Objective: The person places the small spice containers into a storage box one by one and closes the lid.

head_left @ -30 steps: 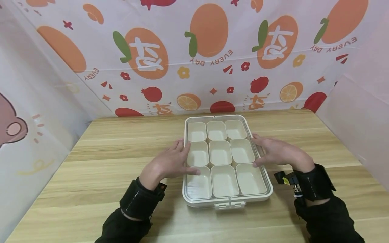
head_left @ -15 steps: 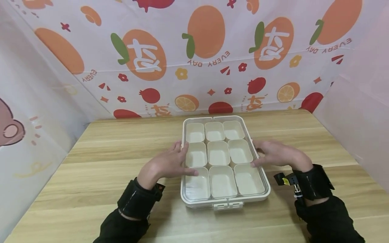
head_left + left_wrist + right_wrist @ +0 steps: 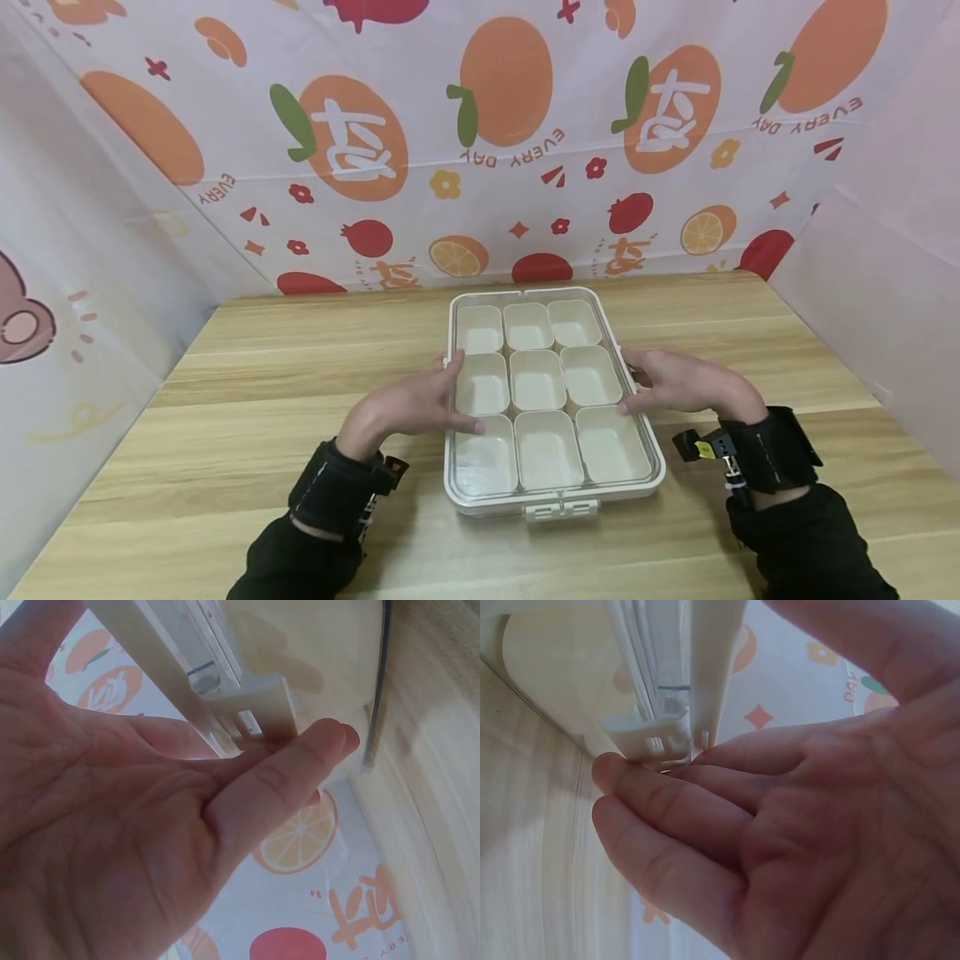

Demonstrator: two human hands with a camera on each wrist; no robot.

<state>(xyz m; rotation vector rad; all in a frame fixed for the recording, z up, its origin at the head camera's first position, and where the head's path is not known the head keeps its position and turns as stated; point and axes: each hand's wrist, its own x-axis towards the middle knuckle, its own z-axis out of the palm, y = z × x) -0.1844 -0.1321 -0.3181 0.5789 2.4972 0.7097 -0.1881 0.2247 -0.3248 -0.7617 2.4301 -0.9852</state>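
Observation:
A cream storage box (image 3: 551,502) with a clear, white-rimmed lid lies on the table, holding several square cream cups (image 3: 537,379). My left hand (image 3: 408,406) is at its left side, thumb over the lid and the other fingers down by the edge. In the left wrist view those fingers touch a side latch (image 3: 259,712), whose flap stands out from the wall. On the right side, my right hand (image 3: 686,383) has its thumb at the lid rim. Its fingers touch the right side latch (image 3: 649,739) from below in the right wrist view.
The wooden table (image 3: 285,417) spreads around the box. A front latch (image 3: 561,510) sits on the box's near edge. A fruit-print cloth (image 3: 360,142) hangs behind, with pale cloths at both sides. A black band with a small camera circles each wrist.
The fingers of both hands have slid lower beside the box edges, while the thumbs stay near the lid. The whole view has shifted slightly; the box appears to stay put.

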